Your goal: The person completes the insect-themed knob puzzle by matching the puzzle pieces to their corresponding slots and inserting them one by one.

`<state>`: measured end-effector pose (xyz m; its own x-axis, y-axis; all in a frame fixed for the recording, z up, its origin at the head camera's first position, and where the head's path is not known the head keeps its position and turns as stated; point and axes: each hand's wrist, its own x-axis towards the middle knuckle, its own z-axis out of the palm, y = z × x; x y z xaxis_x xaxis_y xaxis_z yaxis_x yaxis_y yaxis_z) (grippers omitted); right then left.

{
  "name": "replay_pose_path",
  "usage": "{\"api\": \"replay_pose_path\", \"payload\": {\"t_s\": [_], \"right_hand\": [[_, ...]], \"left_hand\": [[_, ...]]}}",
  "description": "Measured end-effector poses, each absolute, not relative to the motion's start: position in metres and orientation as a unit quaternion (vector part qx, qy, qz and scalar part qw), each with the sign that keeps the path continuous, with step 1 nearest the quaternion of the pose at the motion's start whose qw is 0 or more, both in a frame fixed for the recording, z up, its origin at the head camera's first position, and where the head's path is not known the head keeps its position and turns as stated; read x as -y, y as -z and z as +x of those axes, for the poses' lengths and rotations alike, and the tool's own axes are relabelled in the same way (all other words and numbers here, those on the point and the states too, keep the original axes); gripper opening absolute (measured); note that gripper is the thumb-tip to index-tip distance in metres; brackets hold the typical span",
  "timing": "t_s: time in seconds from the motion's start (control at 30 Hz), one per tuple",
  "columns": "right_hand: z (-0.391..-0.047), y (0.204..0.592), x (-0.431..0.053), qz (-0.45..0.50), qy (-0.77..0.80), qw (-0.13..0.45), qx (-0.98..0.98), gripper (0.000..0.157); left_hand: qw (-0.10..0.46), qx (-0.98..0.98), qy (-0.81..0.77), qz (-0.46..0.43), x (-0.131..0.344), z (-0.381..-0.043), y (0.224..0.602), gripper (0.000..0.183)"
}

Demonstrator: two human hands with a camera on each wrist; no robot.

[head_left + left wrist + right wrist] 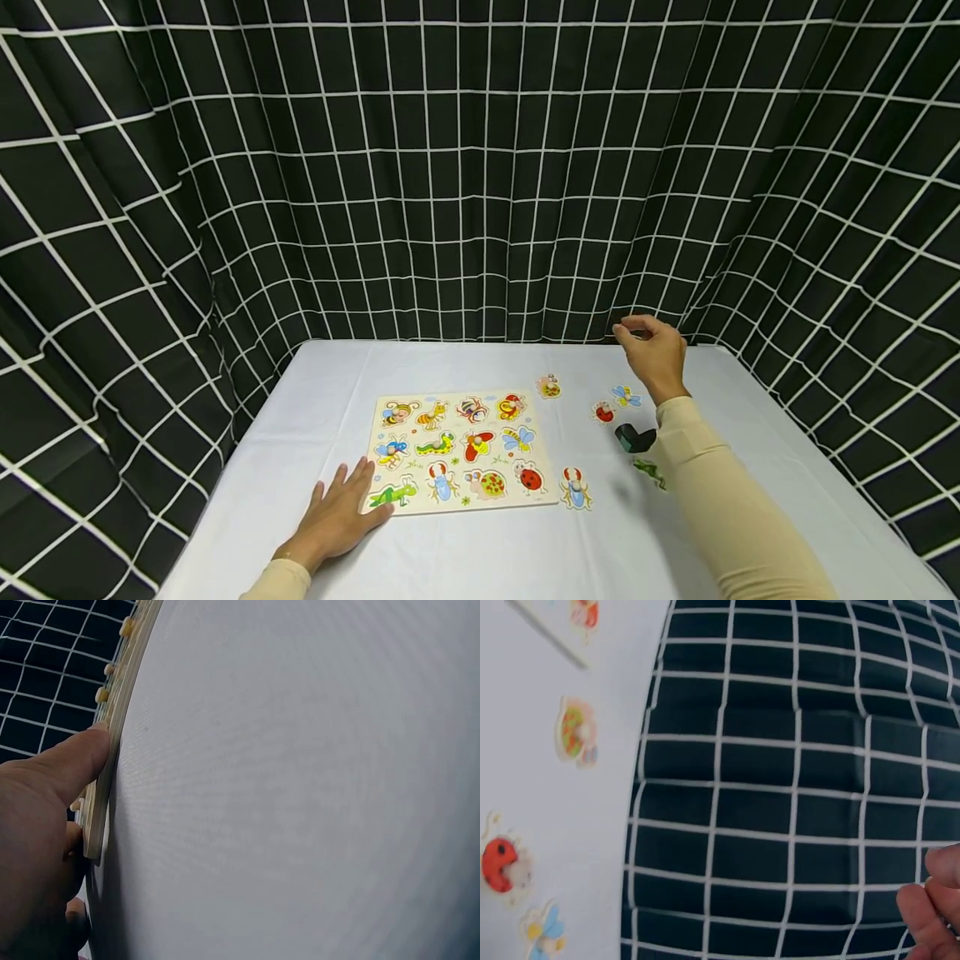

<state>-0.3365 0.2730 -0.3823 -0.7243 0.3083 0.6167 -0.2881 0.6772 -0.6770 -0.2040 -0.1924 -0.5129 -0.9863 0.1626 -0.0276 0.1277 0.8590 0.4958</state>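
Observation:
A wooden insect peg puzzle board (450, 461) lies on the table. My left hand (335, 514) rests at its lower left corner, fingers spread, the thumb on the front edge; in the left wrist view the thumb (79, 759) touches the board's rim. Over the table's far right, my right hand (655, 354) is raised, fingers loosely bent, thumb near the index finger, no piece visible between them. Loose knobbed pieces lie right of the board: a snail (551, 389), a ladybug (603, 412), a dragonfly (626, 397), a grasshopper (649, 472) and a stag beetle (575, 492).
A white cloth covers the table (322, 383). Black curtains (465, 208) with a white grid stand behind and on both sides. A dark wrist camera (633, 438) sits by my right wrist, above the grasshopper piece.

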Motion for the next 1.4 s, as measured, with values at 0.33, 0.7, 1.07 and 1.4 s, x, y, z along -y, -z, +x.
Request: {"api": "replay_pose_path", "payload": {"t_s": [0.33, 0.7, 1.07, 1.4], "right_hand": [[-0.343, 0.404, -0.3, -0.077, -0.415, 0.325, 0.846, 0.03], [-0.347, 0.438, -0.315, -0.128, -0.423, 0.297, 0.846, 0.035], [-0.36, 0.468, -0.322, -0.132, -0.432, 0.304, 0.838, 0.028], [-0.363, 0.496, -0.327, -0.18, -0.444, 0.212, 0.852, 0.031]], "left_hand": [[0.034, -0.964, -0.254, 0.073, 0.192, -0.206, 0.513, 0.085], [0.039, -0.964, -0.253, 0.068, 0.191, -0.206, 0.514, 0.086], [0.038, -0.965, -0.251, 0.064, 0.191, -0.208, 0.511, 0.085], [0.039, -0.966, -0.245, 0.07, 0.191, -0.207, 0.512, 0.086]]}}
